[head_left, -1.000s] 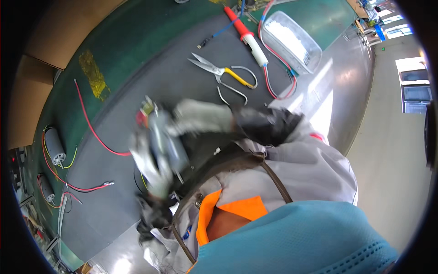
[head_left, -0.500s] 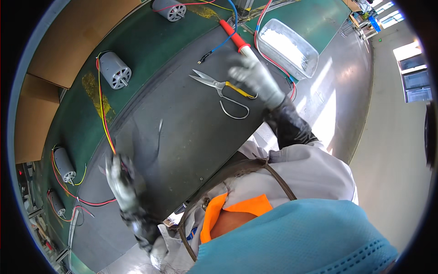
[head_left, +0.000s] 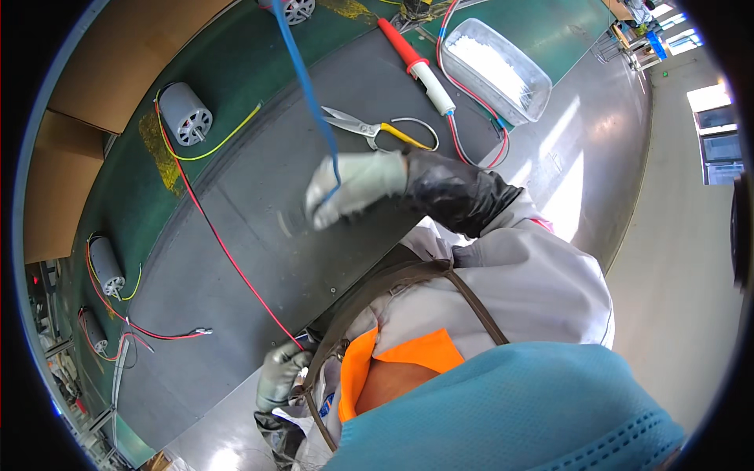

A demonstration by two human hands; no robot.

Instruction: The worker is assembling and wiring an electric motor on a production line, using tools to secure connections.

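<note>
My left hand [head_left: 283,373] is closed at the bench's near edge, close to my body, gripping the end of a red wire [head_left: 236,261]. That wire stretches back to a grey motor [head_left: 186,115], whose yellow wire [head_left: 232,140] lies loose. My right hand [head_left: 355,185], gloved like the left and blurred by motion, is over the middle of the bench. Its fingers are closed on a blue wire [head_left: 302,72] that comes down from above; the wire's end is smeared. Just beyond this hand lie yellow-handled scissors [head_left: 377,132].
A red-and-white handheld tool [head_left: 416,64] with its cord lies beside a clear bin [head_left: 503,74] of white pieces. More motors [head_left: 105,265] with wires stand along the left of the dark mat [head_left: 196,306]. Cardboard boxes [head_left: 118,63] border the far left.
My left hand has drawn back toward my body, straightening the red wire; the yellow one has come away from it. My right hand has moved left from the red-and-white tool and taken the blue wire.
</note>
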